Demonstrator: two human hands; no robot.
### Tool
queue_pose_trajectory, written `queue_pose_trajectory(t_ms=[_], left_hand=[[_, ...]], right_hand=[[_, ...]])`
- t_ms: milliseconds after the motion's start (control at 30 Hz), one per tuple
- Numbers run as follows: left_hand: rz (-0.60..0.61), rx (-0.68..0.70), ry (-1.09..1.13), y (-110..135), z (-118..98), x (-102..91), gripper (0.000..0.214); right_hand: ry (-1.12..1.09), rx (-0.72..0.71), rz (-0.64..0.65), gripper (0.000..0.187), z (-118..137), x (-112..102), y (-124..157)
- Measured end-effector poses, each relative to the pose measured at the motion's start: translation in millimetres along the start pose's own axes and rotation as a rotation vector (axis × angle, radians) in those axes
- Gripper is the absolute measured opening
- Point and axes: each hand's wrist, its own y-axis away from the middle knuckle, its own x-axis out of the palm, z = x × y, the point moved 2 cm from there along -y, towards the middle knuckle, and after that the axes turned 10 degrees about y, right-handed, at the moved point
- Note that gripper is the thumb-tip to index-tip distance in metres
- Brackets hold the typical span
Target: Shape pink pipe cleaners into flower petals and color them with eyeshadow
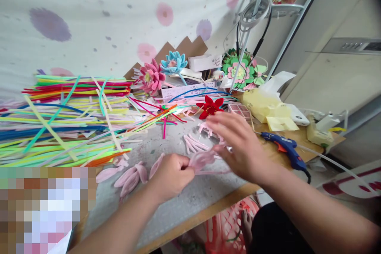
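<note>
My left hand point(171, 174) is closed in a fist around the end of a pale pink pipe-cleaner petal point(201, 160) just above the grey work mat point(178, 202). My right hand point(238, 145) hovers over the other end of that petal, blurred by motion, fingers spread and thumb touching the pink fuzz. More bent pink petals point(131, 176) lie to the left of my left hand, and another cluster point(195, 143) lies beyond it. A finished red pipe-cleaner flower point(210, 106) sits behind my right hand.
A big heap of coloured pipe cleaners point(68, 119) fills the left side. Pink point(151, 77), blue point(173, 63) and green point(239, 69) flowers stand at the back. A blue glue gun point(287, 149) lies right, near yellow sheets point(264, 107). A pink basket point(229, 222) sits below the table edge.
</note>
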Motion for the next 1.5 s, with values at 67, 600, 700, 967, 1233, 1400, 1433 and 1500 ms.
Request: queue_pose_trajectory(t_ms=[67,600,700,967,1233,1400,1433,1500], left_hand=[[0.067,0.098,-0.118,2,-4,-0.5,0.026],[-0.267,0.262,0.224,7,-11,-7.6,0.014],[-0.308,0.277,0.169,7,-11,-8.8,0.015],[-0.354,0.152,0.348,8,-4,-4.9,0.021],[-0.505,0.217,0.416,6,2,-2.3,0.017],[-0.517,0.191,0.503,4,6,-0.8,0.019],[-0.528,0.191,0.52,3,6,-1.0,0.019],[-0.551,0.195,0.571,2,5,-1.8,0.018]], right_hand=[[0.107,-0.132,0.262,0.028,17,3,0],[-1.046,0.644,0.706,0.042,27,55,17],[-1.112,0.675,0.741,0.041,28,58,17],[-1.358,0.795,0.789,0.05,39,71,20],[-1.167,0.675,0.694,0.059,48,81,19],[-1.192,0.766,0.578,0.055,53,89,24],[-1.217,0.795,0.551,0.053,55,91,25],[-1.273,0.866,0.491,0.05,58,95,28]])
